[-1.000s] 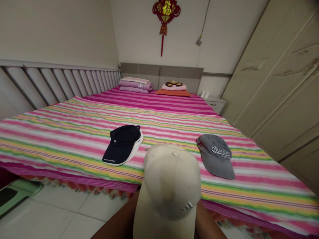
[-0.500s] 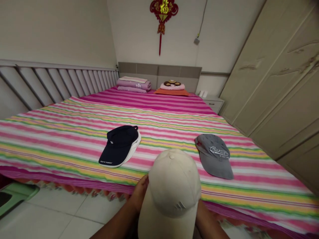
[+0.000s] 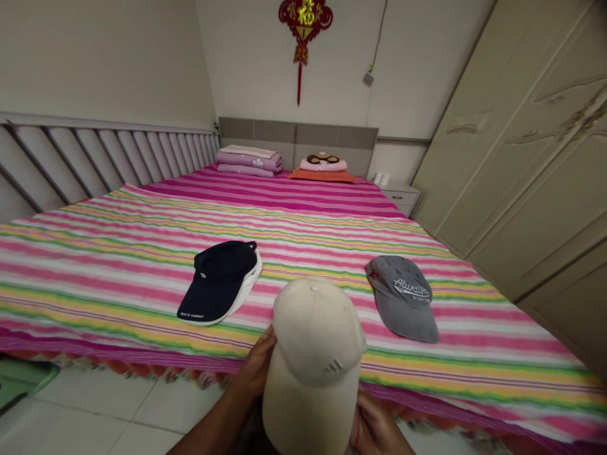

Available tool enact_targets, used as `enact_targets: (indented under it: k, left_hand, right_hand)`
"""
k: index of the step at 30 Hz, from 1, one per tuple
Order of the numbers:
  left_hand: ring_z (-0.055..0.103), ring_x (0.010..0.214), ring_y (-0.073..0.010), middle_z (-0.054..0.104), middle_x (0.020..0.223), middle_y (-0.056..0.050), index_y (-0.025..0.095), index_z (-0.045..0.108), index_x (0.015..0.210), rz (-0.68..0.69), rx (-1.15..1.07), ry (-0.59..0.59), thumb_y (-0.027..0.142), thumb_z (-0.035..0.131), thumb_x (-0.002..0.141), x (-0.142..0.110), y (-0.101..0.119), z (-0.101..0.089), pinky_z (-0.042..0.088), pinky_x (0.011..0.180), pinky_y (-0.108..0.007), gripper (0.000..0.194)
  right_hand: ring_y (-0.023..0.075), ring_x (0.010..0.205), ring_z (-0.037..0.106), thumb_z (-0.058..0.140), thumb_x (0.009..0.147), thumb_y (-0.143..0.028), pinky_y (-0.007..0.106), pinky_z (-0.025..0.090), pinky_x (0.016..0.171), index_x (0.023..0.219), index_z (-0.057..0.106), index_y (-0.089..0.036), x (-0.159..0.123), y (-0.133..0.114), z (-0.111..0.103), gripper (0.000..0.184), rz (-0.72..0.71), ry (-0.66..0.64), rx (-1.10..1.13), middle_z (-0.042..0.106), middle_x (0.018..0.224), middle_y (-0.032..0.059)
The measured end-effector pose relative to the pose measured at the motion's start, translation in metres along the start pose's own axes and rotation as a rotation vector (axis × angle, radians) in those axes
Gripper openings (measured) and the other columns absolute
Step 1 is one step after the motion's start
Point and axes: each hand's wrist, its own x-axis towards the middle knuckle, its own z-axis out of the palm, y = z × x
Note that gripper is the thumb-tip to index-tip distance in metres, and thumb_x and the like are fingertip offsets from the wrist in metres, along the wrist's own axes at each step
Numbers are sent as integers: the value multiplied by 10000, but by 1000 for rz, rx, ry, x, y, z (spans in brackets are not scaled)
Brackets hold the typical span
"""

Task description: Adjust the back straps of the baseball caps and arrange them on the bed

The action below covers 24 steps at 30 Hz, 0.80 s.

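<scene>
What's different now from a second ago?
The cream cap looks smaller, apparently moved farther away, and shows more brim. The left hand and right hand, mostly hidden before, now show at its sides, holding it. The navy cap and gray cap stayed on the bed.

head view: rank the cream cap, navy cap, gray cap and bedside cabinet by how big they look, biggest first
1. Cream cap, clearly largest, helped by its nearness
2. Navy cap and gray cap: too alike to rank
3. Bedside cabinet, looking smallest, being far off
</scene>
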Motion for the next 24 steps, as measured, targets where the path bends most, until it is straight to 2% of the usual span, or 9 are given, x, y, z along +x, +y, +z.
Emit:
enact_targets:
  k: [3, 6, 9, 11, 14, 17, 21, 24]
  left_hand:
    - [663, 741, -209, 700, 742, -9, 200, 611, 885, 10, -41, -29, 170, 726, 599, 19, -1, 5, 500, 763, -339, 309]
    - [662, 786, -206, 694, 762, -5, 206, 584, 913, 21, -40, -61, 188, 720, 620, 41, -6, 10, 494, 787, -337, 324]
    - [657, 801, -188, 688, 790, 9, 219, 561, 953, 30, -14, -70, 200, 706, 645, 65, -5, 22, 488, 801, -332, 341]
    - [651, 805, -175, 688, 829, 6, 220, 555, 988, 50, 23, -74, 210, 687, 669, 82, 0, 36, 486, 802, -325, 345]
    - [636, 800, -155, 685, 895, -15, 211, 564, 1025, 102, 138, -78, 199, 664, 683, 109, 10, 60, 482, 779, -293, 356]
    - [624, 742, -151, 680, 890, -32, 196, 585, 1028, 97, 262, -61, 128, 684, 621, 135, 13, 75, 473, 743, -284, 424]
    - [587, 595, -153, 654, 714, -40, 135, 595, 941, 44, 440, 78, 43, 686, 547, 161, -1, 72, 461, 680, -312, 415]
    - [571, 593, -150, 642, 698, -37, 132, 591, 909, 80, 549, 165, 52, 679, 555, 170, -13, 63, 451, 681, -310, 373]
  right_hand:
    - [177, 487, 596, 654, 654, -555, 281, 464, 475, 875, 662, -162, -5, 3, -13, 451, 55, -117, 120, 661, 622, 44]
    - [98, 410, 534, 722, 648, -437, 192, 397, 441, 845, 659, -137, -5, -6, -18, 364, -13, -39, 75, 625, 551, 13]
    - [31, 346, 440, 778, 609, -331, 132, 313, 375, 801, 646, -117, 10, -26, -22, 317, -77, 56, 60, 586, 509, -21]
    - [42, 351, 458, 796, 580, -317, 130, 329, 363, 789, 634, -115, 24, -42, -26, 333, -104, 101, 79, 583, 495, -22]
    - [76, 406, 533, 821, 527, -295, 146, 411, 401, 788, 614, -130, 50, -67, -34, 372, -142, 151, 101, 595, 501, -23]
    - [80, 439, 571, 811, 535, -237, 159, 477, 459, 784, 589, -154, 74, -82, -44, 345, -171, 213, 123, 629, 552, -28]
    - [91, 440, 590, 733, 638, -152, 164, 506, 465, 698, 548, -158, 96, -83, -55, 194, -144, 328, 127, 636, 514, -7]
    - [94, 431, 593, 693, 682, -130, 172, 517, 460, 673, 530, -159, 100, -78, -60, 166, -124, 386, 123, 631, 493, 2]
